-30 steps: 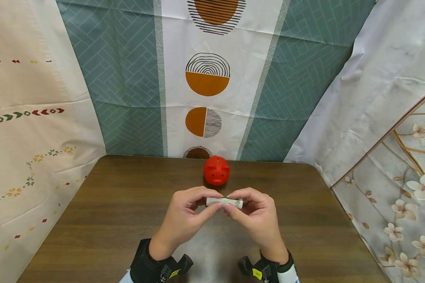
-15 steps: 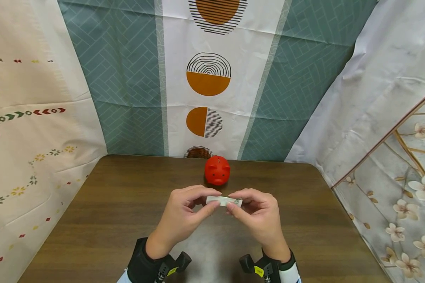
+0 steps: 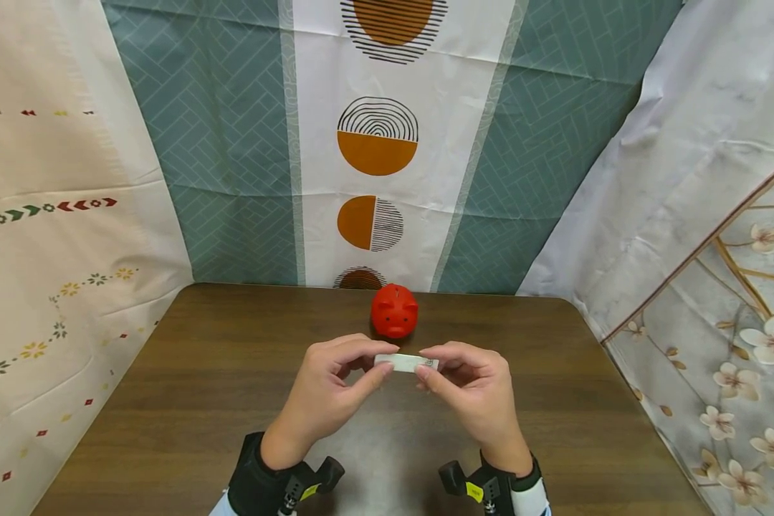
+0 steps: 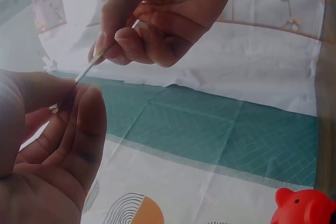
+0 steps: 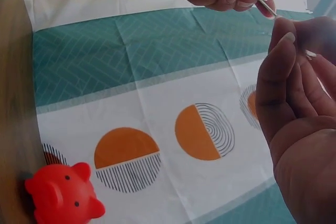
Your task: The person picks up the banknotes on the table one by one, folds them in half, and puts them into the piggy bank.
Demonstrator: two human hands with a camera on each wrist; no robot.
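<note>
Between both hands is a folded banknote (image 3: 401, 362), pale and narrow with dark print near its right end. My left hand (image 3: 332, 380) pinches its left end between thumb and forefinger, and my right hand (image 3: 476, 380) pinches the other end the same way. Seen edge-on in the left wrist view, the banknote (image 4: 88, 68) is a thin flat strip. The right wrist view also shows its thin edge. Just beyond the hands, a red piggy bank (image 3: 394, 312) stands upright on the table, facing me, with a slot on top.
The brown wooden table (image 3: 232, 387) carries the piggy bank near its back edge. A teal and white patterned cloth (image 3: 477, 179) hangs behind it. Pale patterned cloths hang at the left (image 3: 71, 287) and right (image 3: 671, 236) sides.
The fingertips have drifted slightly apart along the banknote, showing more of its middle. Its broad face now shows flatter, and it sits slightly higher in the head view. The piggy bank stays put.
</note>
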